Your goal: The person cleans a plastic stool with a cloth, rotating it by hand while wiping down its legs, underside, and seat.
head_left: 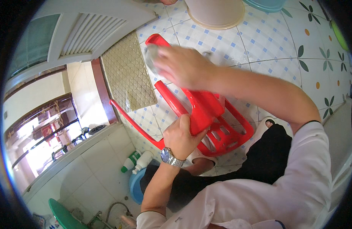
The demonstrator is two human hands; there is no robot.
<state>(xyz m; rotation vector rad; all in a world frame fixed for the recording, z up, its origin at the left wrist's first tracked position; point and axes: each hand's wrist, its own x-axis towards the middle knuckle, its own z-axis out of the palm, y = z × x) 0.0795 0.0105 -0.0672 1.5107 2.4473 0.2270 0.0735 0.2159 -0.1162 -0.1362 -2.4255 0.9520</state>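
Observation:
A red plastic chair [206, 108] lies tipped over in front of me, its legs pointing up and to the left. My left hand [180, 137], with a metal watch on the wrist, is closed round an edge of the chair's seat. Farther off, my right hand [185, 66] presses a grey cloth [151, 59] against the far leg of the chair, near its end. That hand is smeared by motion, and its fingers partly cover the cloth. Part of the chair is hidden behind my right forearm.
A diamond-patterned mat [126, 72] lies by the louvred door [94, 34]. A pale bucket [216, 13] and a light blue basin [265, 4] stand at the far side. Two bottles [138, 162] and a blue tub [136, 187] are near my left arm, beyond a green basin [65, 213].

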